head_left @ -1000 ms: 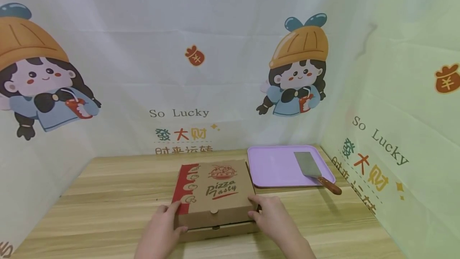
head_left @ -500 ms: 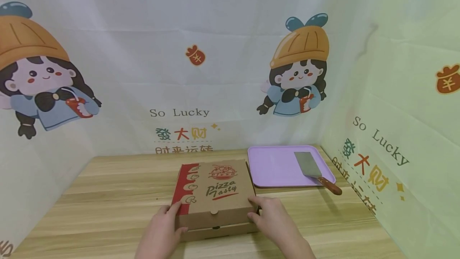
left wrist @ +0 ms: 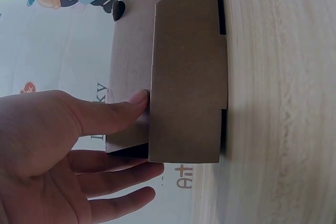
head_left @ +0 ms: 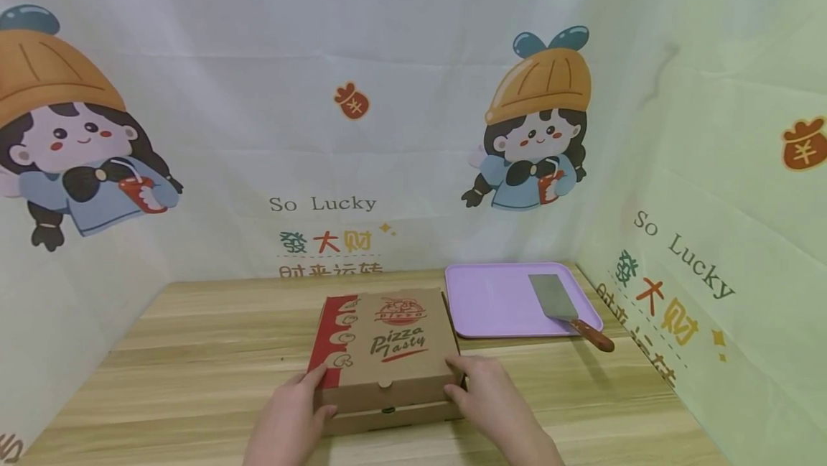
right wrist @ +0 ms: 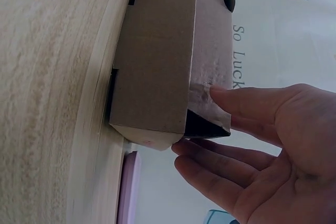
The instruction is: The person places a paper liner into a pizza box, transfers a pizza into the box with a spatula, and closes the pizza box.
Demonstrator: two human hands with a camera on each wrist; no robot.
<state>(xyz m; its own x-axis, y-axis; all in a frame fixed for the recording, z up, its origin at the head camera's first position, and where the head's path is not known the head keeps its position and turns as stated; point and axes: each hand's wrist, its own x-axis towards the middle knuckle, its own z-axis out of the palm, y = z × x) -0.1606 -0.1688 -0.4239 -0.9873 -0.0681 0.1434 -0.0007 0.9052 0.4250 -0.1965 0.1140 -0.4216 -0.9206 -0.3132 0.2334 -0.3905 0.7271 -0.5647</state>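
A brown cardboard pizza box with a red printed strip sits on the table, its lid standing slightly raised from the base along the front. My left hand pinches the lid's front left corner, thumb on the front flap and index finger on top. At the front right corner, my right hand pinches the lid likewise. In the left wrist view, the left thumb presses the lid's front flap above the box's front wall. A dark gap shows under the lid at its corner in the right wrist view. The box's contents are hidden.
Behind and to the right lies a purple tray. A metal spatula rests on it, its wooden handle overhanging the tray's front rim. The wood-grain table ends at printed cloth walls at the back and sides.
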